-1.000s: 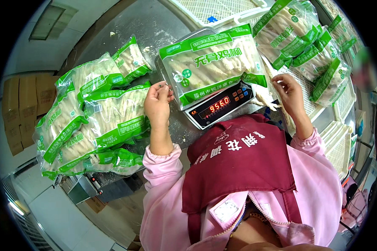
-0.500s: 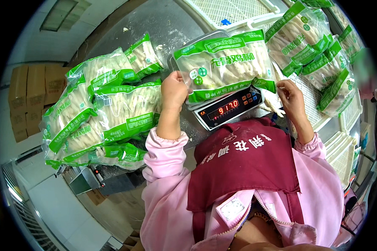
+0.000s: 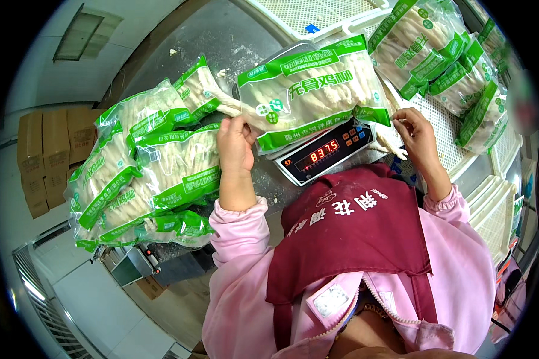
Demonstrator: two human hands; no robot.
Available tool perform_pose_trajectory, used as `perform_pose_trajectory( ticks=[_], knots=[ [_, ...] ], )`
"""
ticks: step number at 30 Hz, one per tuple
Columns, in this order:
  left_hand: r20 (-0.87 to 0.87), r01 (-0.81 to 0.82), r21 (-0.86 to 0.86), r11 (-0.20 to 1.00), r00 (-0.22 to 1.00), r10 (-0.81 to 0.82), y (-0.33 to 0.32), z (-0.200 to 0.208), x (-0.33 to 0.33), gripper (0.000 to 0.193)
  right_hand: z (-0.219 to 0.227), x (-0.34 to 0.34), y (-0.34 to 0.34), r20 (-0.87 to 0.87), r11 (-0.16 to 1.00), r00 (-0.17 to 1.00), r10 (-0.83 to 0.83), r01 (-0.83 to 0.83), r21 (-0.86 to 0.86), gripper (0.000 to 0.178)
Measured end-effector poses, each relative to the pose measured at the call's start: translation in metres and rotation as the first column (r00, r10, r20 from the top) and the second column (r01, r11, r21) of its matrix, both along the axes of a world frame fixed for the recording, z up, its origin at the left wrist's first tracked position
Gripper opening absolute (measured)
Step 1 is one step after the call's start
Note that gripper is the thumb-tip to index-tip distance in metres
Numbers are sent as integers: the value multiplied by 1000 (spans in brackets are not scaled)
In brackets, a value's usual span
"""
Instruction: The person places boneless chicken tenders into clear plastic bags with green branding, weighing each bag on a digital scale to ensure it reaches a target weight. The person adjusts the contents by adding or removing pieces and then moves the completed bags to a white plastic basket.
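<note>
The left hand [image 3: 236, 143] pinches the near left edge of a green-and-clear bag of pale food strips [image 3: 308, 90], which lies flat on a digital scale [image 3: 329, 151] just beyond and right of that grip. The right hand [image 3: 416, 134] curls at the bag's right corner, fingers drawn together, seemingly nipping the plastic, though contact is hard to tell. Left of the left-hand grip lies a heap of filled bags [image 3: 144, 167]; more bags [image 3: 455, 66] sit beyond the right hand on a white perforated tray [image 3: 446, 128].
</note>
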State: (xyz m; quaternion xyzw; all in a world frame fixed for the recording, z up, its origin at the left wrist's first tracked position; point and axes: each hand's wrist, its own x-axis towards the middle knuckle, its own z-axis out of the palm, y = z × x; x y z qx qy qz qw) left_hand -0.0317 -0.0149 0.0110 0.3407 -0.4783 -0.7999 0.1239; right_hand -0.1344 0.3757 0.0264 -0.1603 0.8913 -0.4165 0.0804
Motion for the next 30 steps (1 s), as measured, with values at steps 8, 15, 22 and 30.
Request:
perform_pose_trajectory(
  ticks=[8, 15, 22, 30],
  knots=[
    [-153, -260, -93, 961, 957, 245, -57, 18, 37, 36, 4, 3, 7, 12, 996, 997, -80, 80, -42, 8],
    [-148, -143, -149, 979, 982, 120, -59, 34, 56, 41, 6, 2, 9, -47, 989, 990, -134, 131, -62, 8],
    [-172, -67, -166, 984, 984, 38, -50, 46, 36, 42, 4, 2, 11, -37, 987, 989, -140, 136, -83, 8],
    [-208, 12, -150, 989, 977, -43, -48, 51, -8, 39, 1, 1, 22, -37, 982, 985, -169, 165, -88, 8]
  ],
)
